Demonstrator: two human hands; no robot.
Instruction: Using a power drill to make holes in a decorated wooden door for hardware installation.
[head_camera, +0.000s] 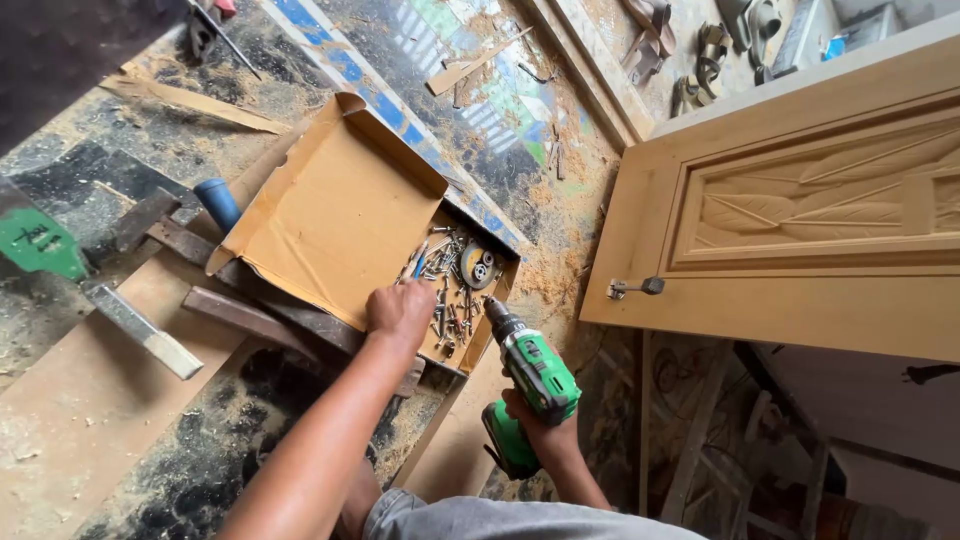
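- Left hand (400, 312) at centre frame, fingers curled down among loose screws (450, 300) in the open cardboard box (340, 215); whether pinching one, cannot tell.
- Right hand (535, 425) wrapped around the green drill (530, 375), bit aimed toward the box.
- Risk, likely: drill tip close beside the left wrist; sharp screw points under fingertips.
- Box walls hem the reach; carved door (800, 230) crowds the right, wood scraps (150, 330) the left.

Sawdust-strewn floor (560, 190) beside a carved wooden door (800, 230)
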